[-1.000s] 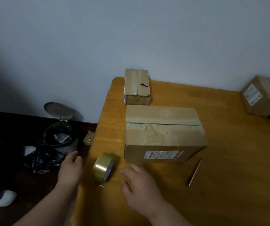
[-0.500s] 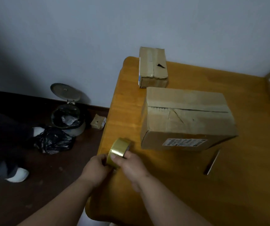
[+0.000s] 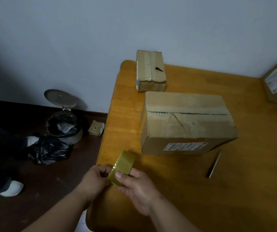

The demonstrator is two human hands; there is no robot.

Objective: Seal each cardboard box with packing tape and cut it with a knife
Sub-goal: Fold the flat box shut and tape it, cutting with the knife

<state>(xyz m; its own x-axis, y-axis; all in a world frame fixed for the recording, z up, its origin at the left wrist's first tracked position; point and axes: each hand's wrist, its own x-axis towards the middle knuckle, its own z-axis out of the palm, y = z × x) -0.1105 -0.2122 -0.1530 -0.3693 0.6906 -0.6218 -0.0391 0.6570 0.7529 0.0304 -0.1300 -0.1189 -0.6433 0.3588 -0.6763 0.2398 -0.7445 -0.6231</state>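
Both hands, left hand [image 3: 95,179] and right hand [image 3: 136,185], hold the tape roll [image 3: 121,166] tight. The big box [image 3: 187,123] sits far behind. The knife [image 3: 213,164] lies right.

A wooden desk [image 3: 234,190] stands against a pale wall [image 3: 134,22]. On the dark floor [image 3: 47,190] to its left, a pedal bin [image 3: 64,128] stands with its lid raised, a black plastic bag [image 3: 49,151] beside it and a small packet [image 3: 96,130] near the wall.

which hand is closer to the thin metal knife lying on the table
Right. The right hand grips the yellowish tape roll, well left of the thin metal knife; the left hand is farther left, on the roll's other side.
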